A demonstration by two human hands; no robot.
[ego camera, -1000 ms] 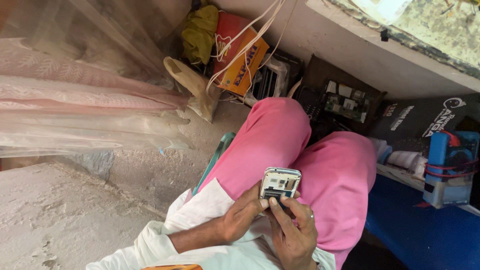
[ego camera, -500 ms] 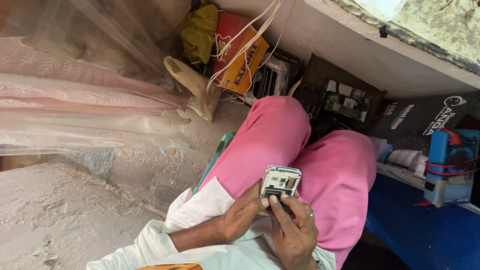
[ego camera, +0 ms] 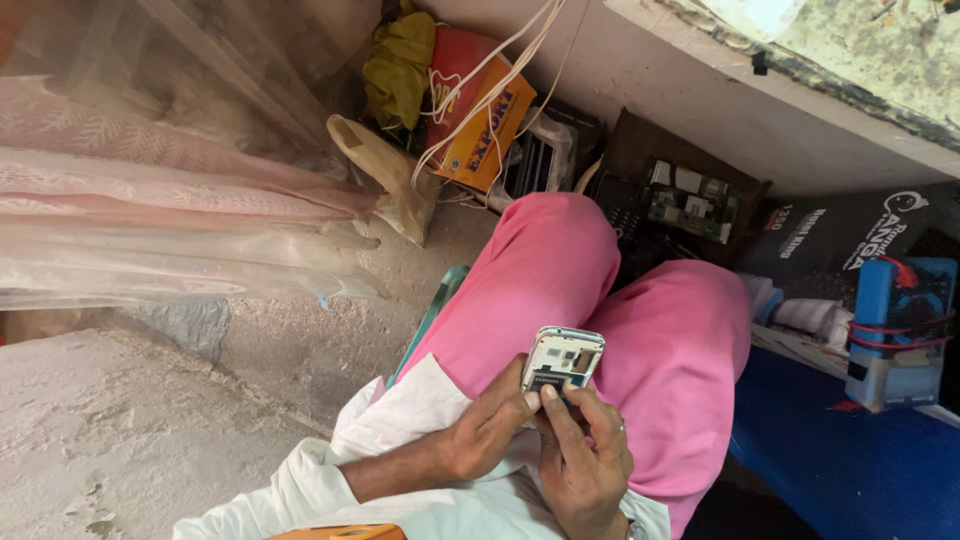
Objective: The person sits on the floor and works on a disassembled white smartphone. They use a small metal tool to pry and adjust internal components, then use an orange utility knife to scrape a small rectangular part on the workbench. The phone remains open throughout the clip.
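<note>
Phone (ego camera: 563,361) with its back cover off, white frame, battery bay and board exposed: it sits over your lap, propped above the pink trousers (ego camera: 560,270), between both your hands. Nothing has really shifted across the last second; same grip, same tilt, same spot. My read: you're mid fine work on the open back, not repositioning

Your left hand (ego camera: 490,430) is curled round the phone's lower left edge, thumb against the frame, fingers closed on it. Your right hand (ego camera: 583,455) comes up from below, fingers bunched, one fingertip pressed on the lower part of the open back near the dark battery. Can't tell if it's pinching a small part there or only pushing; too small to resolve. A ring shows on that hand

White sleeve (ego camera: 400,420) covers your left forearm. Something orange (ego camera: 340,533) sticks in at the bottom edge, can't identify it

Further out: rough concrete floor (ego camera: 120,440) to the left, sheer pink netting (ego camera: 160,200) bunched above it. Past your knees, a dark tray with circuit boards (ego camera: 690,200). To the right, a blue shelf (ego camera: 850,470) carrying a blue box bound with red bands (ego camera: 900,330). Far back, a yellow cloth (ego camera: 400,60) and an orange-red carton (ego camera: 480,110) with pale cords (ego camera: 500,70) draped across it
</note>
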